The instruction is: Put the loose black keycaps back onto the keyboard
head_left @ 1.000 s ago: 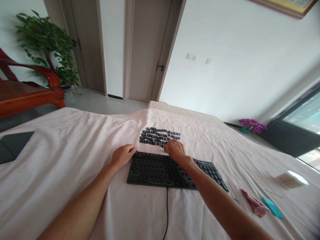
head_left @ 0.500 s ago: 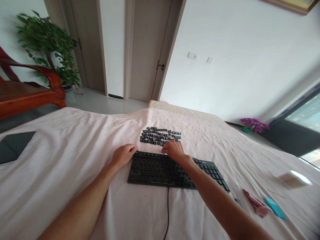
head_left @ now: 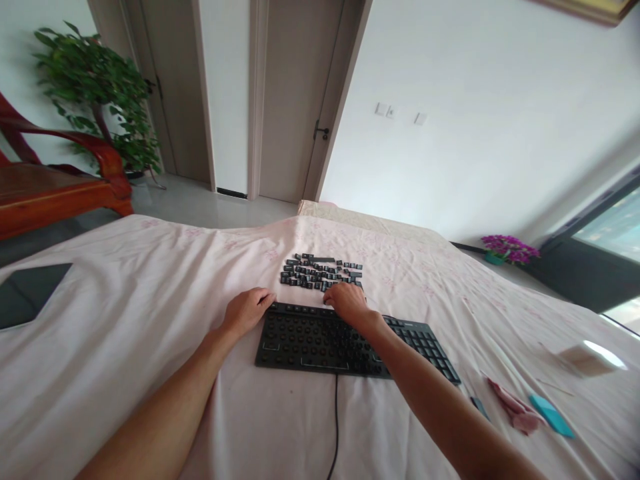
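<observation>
White walls (head_left: 475,133), 2 wood doors (head_left: 295,100), red chair (head_left: 55,180) w/ plant (head_left: 95,87), window (head_left: 607,233) rt.

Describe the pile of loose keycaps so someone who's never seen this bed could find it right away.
Start at the pink bedsheet and find the black keyboard lying near its middle. Just beyond the keyboard's far edge, at the right hand, lies a cluster of loose keycaps: small dark squares scattered on the cloth, not seated in the board.

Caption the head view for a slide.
Right hand reaches the loose keycaps beyond a stripped keyboard; left hand rests at its corner.
</observation>
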Tool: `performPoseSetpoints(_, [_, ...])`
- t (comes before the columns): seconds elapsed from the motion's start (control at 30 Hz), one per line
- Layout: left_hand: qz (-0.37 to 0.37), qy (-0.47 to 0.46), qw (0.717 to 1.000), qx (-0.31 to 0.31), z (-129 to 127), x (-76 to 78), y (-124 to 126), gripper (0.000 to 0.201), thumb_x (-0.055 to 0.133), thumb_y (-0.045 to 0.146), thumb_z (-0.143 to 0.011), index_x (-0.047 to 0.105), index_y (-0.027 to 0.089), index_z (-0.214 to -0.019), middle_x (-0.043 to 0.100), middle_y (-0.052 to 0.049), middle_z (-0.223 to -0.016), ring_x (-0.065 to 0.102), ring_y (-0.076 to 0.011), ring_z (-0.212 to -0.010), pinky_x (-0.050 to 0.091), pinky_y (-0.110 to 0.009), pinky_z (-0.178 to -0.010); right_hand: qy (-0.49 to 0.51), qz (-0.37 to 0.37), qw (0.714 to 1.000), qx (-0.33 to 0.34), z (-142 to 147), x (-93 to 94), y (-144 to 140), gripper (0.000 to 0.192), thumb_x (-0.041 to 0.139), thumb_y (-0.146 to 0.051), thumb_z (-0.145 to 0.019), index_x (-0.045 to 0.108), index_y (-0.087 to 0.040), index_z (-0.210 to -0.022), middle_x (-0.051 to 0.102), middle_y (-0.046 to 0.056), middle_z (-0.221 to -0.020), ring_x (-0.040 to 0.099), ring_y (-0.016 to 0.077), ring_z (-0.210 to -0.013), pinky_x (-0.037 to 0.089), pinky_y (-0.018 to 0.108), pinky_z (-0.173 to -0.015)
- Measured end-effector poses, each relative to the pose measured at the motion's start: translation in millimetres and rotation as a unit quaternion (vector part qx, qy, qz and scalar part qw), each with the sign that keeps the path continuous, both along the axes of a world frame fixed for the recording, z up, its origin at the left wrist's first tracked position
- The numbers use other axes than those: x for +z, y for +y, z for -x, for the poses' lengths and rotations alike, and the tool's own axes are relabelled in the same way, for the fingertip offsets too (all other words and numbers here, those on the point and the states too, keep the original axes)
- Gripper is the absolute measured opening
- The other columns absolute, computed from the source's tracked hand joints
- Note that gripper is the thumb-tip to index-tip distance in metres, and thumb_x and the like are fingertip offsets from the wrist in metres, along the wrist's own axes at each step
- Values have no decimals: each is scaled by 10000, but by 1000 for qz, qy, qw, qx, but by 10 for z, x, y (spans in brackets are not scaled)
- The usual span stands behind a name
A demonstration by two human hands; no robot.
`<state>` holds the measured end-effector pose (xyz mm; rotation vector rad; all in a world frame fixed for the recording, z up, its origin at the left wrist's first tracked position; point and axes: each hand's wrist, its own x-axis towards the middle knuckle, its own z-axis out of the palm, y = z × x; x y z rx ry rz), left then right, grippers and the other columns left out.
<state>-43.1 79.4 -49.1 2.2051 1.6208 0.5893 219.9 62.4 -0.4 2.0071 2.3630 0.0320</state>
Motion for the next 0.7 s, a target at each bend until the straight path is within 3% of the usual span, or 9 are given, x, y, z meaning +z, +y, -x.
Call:
performPoseSetpoints(0.2, [-7, 3, 1000, -5, 8, -13, -2, 370, 373, 454, -918, 627, 231, -770, 683, -1, -827, 599, -151, -769, 288, -235, -606, 33, -15, 999, 19, -26, 59, -63, 216, 537, -229, -856, 736, -263, -933, 711, 24, -1034, 600, 201, -1024, 402, 255, -798])
performPoseSetpoints(0.43, [-4, 15, 1000, -2, 16, -34, 10, 386, 367, 482, -911, 627, 231, -775, 686, -6, -833, 604, -163, -774, 277, -240, -593, 88, -35, 995, 14, -360, 235, -377, 223, 517, -277, -886, 709, -277, -998, 699, -21, -1028, 604, 160, -971, 400, 230, -817])
performPoseSetpoints(0.7, [-11, 21, 1000, 0, 11, -32, -8, 397, 361, 492, -912, 617, 231, -755, 670, 3, -787, 583, -152, -718, 261, -241, -581, 100, -51, 993, 25, -425, 133, -637, 200, 520, -256, -896, 714, -268, -942, 686, 7, -951, 571, 179, -968, 387, 259, -798])
